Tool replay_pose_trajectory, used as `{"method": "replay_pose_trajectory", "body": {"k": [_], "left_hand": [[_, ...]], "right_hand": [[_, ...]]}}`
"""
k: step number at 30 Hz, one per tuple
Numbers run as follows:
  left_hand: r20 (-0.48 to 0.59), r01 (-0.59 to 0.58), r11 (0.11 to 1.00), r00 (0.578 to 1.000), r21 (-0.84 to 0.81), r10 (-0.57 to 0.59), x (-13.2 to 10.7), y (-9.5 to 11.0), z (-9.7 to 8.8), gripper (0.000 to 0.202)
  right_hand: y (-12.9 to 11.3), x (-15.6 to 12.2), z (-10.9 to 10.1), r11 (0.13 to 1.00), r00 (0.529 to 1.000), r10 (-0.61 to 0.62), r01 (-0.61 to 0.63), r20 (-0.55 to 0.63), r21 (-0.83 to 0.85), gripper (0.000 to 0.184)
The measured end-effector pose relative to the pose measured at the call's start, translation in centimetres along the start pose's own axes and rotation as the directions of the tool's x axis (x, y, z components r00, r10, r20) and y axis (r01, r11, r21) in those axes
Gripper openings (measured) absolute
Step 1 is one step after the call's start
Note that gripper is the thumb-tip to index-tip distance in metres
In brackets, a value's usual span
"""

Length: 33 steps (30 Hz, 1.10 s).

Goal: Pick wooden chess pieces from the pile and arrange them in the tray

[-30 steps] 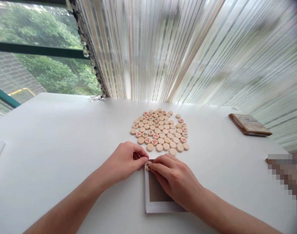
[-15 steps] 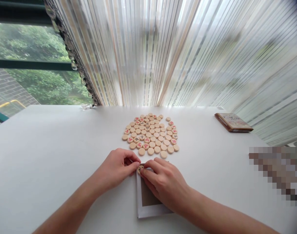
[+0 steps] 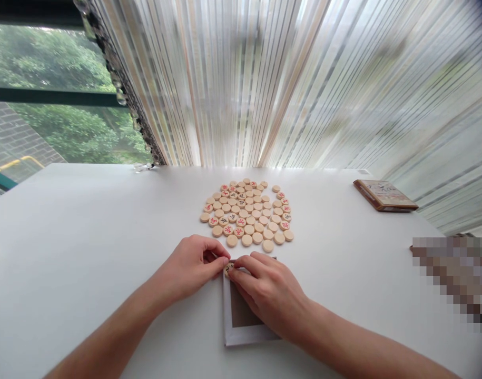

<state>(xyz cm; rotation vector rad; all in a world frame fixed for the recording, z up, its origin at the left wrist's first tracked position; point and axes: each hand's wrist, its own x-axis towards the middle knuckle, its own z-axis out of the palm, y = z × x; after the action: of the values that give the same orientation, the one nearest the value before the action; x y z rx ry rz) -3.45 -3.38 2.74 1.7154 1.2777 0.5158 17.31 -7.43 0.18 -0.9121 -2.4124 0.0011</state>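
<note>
A shallow box (image 3: 248, 335) with white sides and a brown bottom lies on the table in front of me. In its far left corner is a round wooden Chinese chess piece (image 3: 228, 269) with a black character. My right hand (image 3: 270, 287) reaches over the box with its fingers closed on that piece, hiding much of the box. Thumb and forefinger of my left hand (image 3: 195, 267) pinch the box at the same corner. Just beyond both hands, many similar wooden pieces (image 3: 249, 221) lie spread flat, some showing red or black characters, most blank side up.
A flat brown box (image 3: 385, 195) with a printed top lies at the far right of the white table (image 3: 106, 221). A string curtain (image 3: 233, 84) hangs along the far edge, with a window at left. A blurred-out patch covers something at the right edge.
Both hands keep their places at the box corner with the piece. The whole view has shifted slightly, and the scattered pieces look unmoved.
</note>
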Motion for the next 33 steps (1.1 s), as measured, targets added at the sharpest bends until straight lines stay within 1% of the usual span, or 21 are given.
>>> {"method": "replay_pose_trajectory", "body": {"k": [7,14,16,19,21,23,25,27,29,30,31,33], "left_hand": [[0.010,0.016,1.000,1.000,-0.001,-0.016,-0.1,0.1,-0.1,0.019],[0.025,0.045,0.999,0.999,-0.022,-0.044,-0.2,0.7,-0.5,0.025],[-0.013,0.043,0.999,0.999,-0.023,-0.043,-0.1,0.8,-0.7,0.027],[-0.116,0.009,1.000,0.993,-0.009,-0.010,0.0,0.8,-1.2,0.030],[-0.196,-0.004,1.000,0.981,-0.004,0.003,0.2,0.7,-1.4,0.029],[-0.293,-0.011,0.999,0.956,0.034,0.021,0.3,0.5,-1.5,0.028],[-0.392,-0.024,0.993,0.917,0.116,0.069,0.5,0.2,-1.7,0.025],[-0.464,-0.051,0.974,0.873,0.223,0.152,0.7,-0.2,-1.9,0.023],[-0.494,-0.078,0.946,0.838,0.314,0.233,0.9,-0.7,-2.1,0.022],[-0.494,-0.089,0.933,0.829,0.348,0.263,1.0,-0.9,-2.2,0.021],[-0.486,-0.098,0.923,0.827,0.371,0.283,1.1,-1.1,-2.3,0.020],[-0.449,-0.126,0.906,0.836,0.404,0.316,1.2,-1.5,-2.4,0.019]], "right_hand": [[0.0,-0.1,-0.2,1.000,1.000,-0.005,0.005,0.008,0.007,0.015],[-0.2,-0.1,-1.0,0.997,0.999,0.023,-0.020,-0.029,0.069,0.020],[-0.1,-0.2,-1.3,0.995,0.998,0.035,-0.030,-0.047,0.098,0.019],[0.4,-0.5,-2.0,0.989,0.994,0.065,-0.053,-0.085,0.135,0.017],[0.9,-0.5,-2.5,0.984,0.988,0.102,-0.082,-0.119,0.160,0.016],[1.8,-0.5,-3.0,0.978,0.976,0.147,-0.118,-0.160,0.174,0.015],[2.9,-0.6,-3.5,0.969,0.958,0.206,-0.171,-0.200,0.175,0.013],[4.4,-0.7,-3.9,0.949,0.929,0.295,-0.257,-0.225,0.182,0.012],[6.1,-0.9,-4.2,0.911,0.888,0.404,-0.370,-0.219,0.183,0.012],[6.9,-1.1,-4.4,0.896,0.871,0.439,-0.408,-0.220,0.176,0.014],[7.7,-1.2,-4.5,0.884,0.858,0.465,-0.434,-0.219,0.177,0.016],[9.0,-1.4,-4.7,0.870,0.851,0.487,-0.452,-0.196,0.197,0.019]]}}
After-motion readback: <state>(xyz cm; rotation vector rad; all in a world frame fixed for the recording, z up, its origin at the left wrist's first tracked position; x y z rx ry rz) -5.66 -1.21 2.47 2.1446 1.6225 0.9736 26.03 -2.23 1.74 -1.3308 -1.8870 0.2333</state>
